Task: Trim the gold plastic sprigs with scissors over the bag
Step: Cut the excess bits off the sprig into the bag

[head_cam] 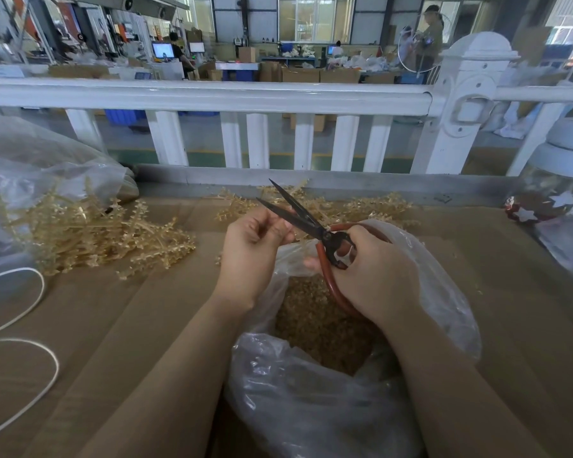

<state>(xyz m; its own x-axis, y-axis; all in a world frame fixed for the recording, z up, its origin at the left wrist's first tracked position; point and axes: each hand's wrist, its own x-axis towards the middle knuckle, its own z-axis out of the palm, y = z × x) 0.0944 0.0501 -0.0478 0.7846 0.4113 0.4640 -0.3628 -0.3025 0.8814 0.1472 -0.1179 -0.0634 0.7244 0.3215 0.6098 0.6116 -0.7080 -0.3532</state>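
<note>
Both forearms reach forward over the clear bag. Right hand curls round the red handles of the scissors, blades parted and pointing up-left. Left hand has fingers curled, tips pinched together just beside the blades; what they pinch cannot be made out. Gold sprigs lie heaped to the left, more behind the scissors.

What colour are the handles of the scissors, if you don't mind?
Reddish-brown handles, on the black-bladed scissors; head view.
</note>
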